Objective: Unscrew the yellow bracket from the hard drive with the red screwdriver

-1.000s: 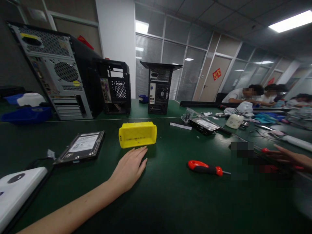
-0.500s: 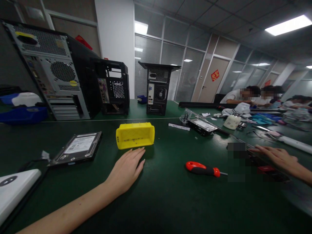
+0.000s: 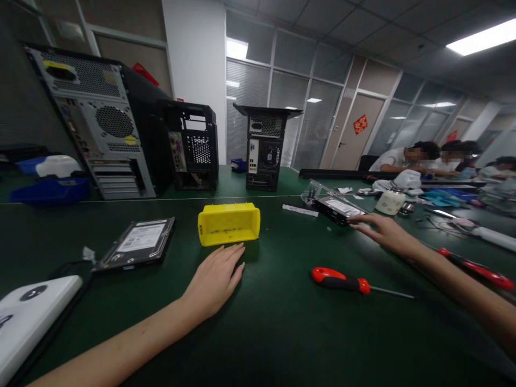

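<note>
My left hand [image 3: 215,277] lies flat on the green table with its fingers stretched out, just in front of a yellow plastic bin [image 3: 229,224] tipped to face me. Small dark screws are scattered inside the bin. Over on the right, my right hand [image 3: 382,232] reaches out with extended fingers, their tips at the near edge of a hard drive [image 3: 338,208]; whether they touch it I cannot tell. A red and black screwdriver [image 3: 342,280] lies between my hands. Another hard drive [image 3: 139,242] rests to the left.
Several computer cases stand at the back, among them a large one [image 3: 115,121] and a small one [image 3: 264,150]. A white device [image 3: 38,312] is at lower left. Beyond my right forearm lies a red-handled tool [image 3: 479,269]. People [image 3: 419,156] sit at the far right.
My right hand has moved left and forward, from the tool at the right to the hard drive. My left hand keeps its place by the yellow bin. The view has shifted slightly.
</note>
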`<move>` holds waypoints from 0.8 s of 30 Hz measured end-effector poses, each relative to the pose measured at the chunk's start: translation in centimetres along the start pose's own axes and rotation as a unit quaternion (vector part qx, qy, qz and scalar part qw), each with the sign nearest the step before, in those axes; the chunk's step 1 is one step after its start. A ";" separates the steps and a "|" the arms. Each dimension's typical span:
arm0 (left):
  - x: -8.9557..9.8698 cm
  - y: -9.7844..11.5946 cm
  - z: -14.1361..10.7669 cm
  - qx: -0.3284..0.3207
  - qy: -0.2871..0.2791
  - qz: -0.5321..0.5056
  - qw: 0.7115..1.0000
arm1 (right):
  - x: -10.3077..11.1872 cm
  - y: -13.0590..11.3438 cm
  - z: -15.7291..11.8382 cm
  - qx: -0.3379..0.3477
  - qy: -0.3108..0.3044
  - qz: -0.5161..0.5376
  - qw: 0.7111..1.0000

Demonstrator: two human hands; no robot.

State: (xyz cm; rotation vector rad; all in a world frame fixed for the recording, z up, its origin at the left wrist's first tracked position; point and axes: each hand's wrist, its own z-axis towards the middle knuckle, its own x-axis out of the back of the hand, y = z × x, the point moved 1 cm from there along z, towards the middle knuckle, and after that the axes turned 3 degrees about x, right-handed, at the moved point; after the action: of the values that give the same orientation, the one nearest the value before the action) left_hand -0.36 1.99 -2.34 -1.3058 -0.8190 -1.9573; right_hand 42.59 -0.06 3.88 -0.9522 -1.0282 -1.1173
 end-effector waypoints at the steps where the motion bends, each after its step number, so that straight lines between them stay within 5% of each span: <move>1: 0.1 0.1 0.0 0.000 -0.002 0.000 1.000 | -0.5 -1.8 1.4 0.037 -0.006 0.006 0.999; 6: 0.3 0.2 0.1 0.002 -0.010 -0.002 1.000 | -3.5 -10.1 7.9 0.165 -0.033 0.008 0.986; 11: 0.2 0.0 0.0 0.003 -0.014 -0.012 1.000 | -6.0 -15.2 11.3 0.244 -0.046 -0.012 0.969; 24: 0.6 0.5 0.0 0.001 -0.014 0.004 1.000 | -8.4 -17.4 11.3 0.280 -0.006 -0.086 0.956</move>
State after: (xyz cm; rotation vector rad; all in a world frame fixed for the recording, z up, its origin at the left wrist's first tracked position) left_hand -0.16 1.60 -1.75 -1.3370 -0.8271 -1.9361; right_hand 22.74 9.50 0.09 -0.4198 -1.3609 -0.8822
